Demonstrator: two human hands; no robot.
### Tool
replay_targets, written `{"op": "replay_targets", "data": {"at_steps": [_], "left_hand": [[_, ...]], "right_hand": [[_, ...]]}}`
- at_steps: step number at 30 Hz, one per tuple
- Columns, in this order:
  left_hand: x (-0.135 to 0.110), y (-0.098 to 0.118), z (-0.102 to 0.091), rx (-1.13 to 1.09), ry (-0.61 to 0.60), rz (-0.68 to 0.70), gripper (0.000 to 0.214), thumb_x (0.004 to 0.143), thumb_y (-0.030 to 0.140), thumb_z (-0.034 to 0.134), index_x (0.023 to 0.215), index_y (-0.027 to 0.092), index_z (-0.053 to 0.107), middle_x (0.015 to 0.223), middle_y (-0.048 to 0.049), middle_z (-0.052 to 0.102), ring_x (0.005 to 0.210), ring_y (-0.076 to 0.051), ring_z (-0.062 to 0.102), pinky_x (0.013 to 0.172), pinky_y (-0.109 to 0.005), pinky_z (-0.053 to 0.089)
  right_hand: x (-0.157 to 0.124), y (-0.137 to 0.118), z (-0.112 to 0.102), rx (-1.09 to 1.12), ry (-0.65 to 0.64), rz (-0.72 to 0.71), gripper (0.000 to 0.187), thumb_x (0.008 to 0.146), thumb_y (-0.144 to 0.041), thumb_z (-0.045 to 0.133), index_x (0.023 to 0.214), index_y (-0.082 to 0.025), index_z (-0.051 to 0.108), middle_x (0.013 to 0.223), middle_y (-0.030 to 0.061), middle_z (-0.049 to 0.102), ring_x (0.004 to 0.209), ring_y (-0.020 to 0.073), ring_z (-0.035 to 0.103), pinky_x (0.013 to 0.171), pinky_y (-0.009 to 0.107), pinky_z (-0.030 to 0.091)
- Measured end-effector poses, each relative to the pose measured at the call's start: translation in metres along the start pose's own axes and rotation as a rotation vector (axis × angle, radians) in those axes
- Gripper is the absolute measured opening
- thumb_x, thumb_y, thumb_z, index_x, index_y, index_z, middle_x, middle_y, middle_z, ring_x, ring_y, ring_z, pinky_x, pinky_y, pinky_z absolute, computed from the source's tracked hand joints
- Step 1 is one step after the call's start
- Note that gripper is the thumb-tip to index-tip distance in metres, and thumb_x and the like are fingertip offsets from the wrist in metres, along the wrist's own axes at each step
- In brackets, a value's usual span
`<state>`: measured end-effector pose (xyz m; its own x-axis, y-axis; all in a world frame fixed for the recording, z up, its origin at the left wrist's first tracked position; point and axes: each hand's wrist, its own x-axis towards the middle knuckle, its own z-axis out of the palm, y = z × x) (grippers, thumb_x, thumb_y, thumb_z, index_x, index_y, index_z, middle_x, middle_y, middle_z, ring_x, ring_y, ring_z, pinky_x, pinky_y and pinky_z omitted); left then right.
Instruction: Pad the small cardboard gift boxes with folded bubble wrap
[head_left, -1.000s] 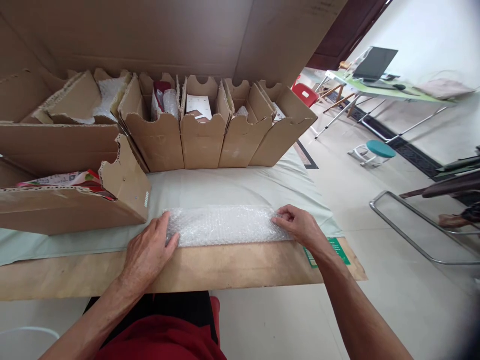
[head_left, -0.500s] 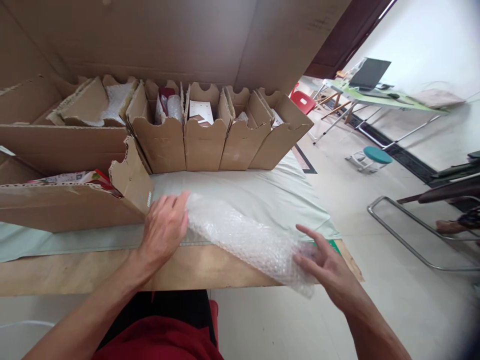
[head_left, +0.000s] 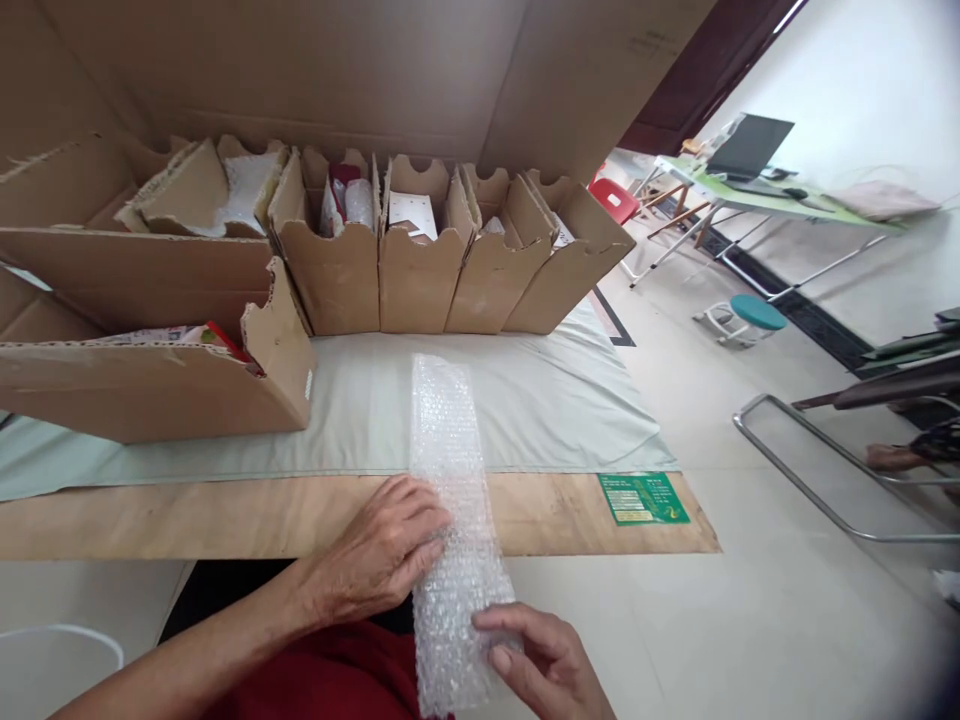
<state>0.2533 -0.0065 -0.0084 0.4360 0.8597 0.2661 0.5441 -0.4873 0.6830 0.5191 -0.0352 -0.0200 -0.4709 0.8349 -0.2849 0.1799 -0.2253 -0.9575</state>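
Note:
A long strip of clear bubble wrap runs away from me across the table's front edge, its far end lying flat on the pale cloth. Its near end hangs over my lap. My left hand grips the left edge of the strip near its middle, fingers curled over it. Lower down, my right hand has the right edge between thumb and fingers; part of its grip is hidden behind the plastic.
Several cardboard bins line the back, some holding wrapped items. A larger cardboard box stands at the left. A green printed card lies on the wooden edge. Another person's hand shows at far right beside a metal frame.
The bubble wrap has swung from lying slantwise to pointing away from me. Both hands have come nearer my body, the right one also leftward, uncovering the green card.

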Motion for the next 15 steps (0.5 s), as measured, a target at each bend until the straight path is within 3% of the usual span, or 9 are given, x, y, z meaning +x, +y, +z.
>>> {"op": "replay_targets", "data": {"at_steps": [4,7,9,12,15], "left_hand": [[-0.005,-0.009,-0.015,-0.208,-0.013,-0.109,0.040,0.104,0.036,0.040,0.137,0.017,0.054,0.111,-0.0094,0.069,0.105,-0.024,0.059,0.100,-0.044,0.045],[-0.005,-0.014,-0.021,-0.398,0.014,-0.187,0.056,0.105,0.044,0.033,0.154,0.018,0.038,0.111,-0.0085,0.070,0.110,-0.025,0.060,0.105,-0.046,0.043],[-0.005,-0.014,-0.020,-0.467,0.034,-0.257,0.064,0.103,0.045,0.037,0.160,0.018,0.025,0.103,-0.0061,0.069,0.100,-0.024,0.063,0.095,-0.042,0.048],[-0.004,-0.012,-0.009,-0.387,0.114,-0.385,0.071,0.099,0.035,0.048,0.162,0.018,0.020,0.085,0.0002,0.063,0.077,-0.018,0.059,0.075,-0.033,0.049],[-0.003,-0.013,0.004,-0.155,0.293,-0.353,0.061,0.097,0.022,0.048,0.156,0.018,0.034,0.084,-0.0014,0.061,0.081,-0.019,0.056,0.081,-0.036,0.049]], "right_hand": [[0.022,-0.029,-0.002,0.101,-0.132,-0.111,0.033,0.085,-0.056,0.074,0.100,-0.027,0.080,0.088,0.0067,0.075,0.078,0.0220,0.067,0.070,0.031,0.052],[0.053,-0.049,0.006,0.349,-0.075,-0.147,0.041,0.082,-0.058,0.076,0.108,-0.027,0.078,0.096,0.0073,0.076,0.080,0.0226,0.068,0.072,0.033,0.053],[0.076,-0.055,0.011,0.479,-0.015,-0.174,0.042,0.084,-0.057,0.073,0.114,-0.027,0.076,0.107,0.0095,0.076,0.093,0.0259,0.070,0.076,0.036,0.053],[0.103,-0.055,0.017,0.585,0.039,-0.125,0.040,0.089,-0.053,0.070,0.118,-0.026,0.071,0.122,0.0122,0.073,0.113,0.0289,0.066,0.079,0.036,0.054],[0.113,-0.051,0.020,0.605,0.083,-0.057,0.049,0.089,-0.050,0.071,0.131,-0.027,0.062,0.127,0.0121,0.071,0.121,0.0286,0.064,0.083,0.037,0.055]]}}
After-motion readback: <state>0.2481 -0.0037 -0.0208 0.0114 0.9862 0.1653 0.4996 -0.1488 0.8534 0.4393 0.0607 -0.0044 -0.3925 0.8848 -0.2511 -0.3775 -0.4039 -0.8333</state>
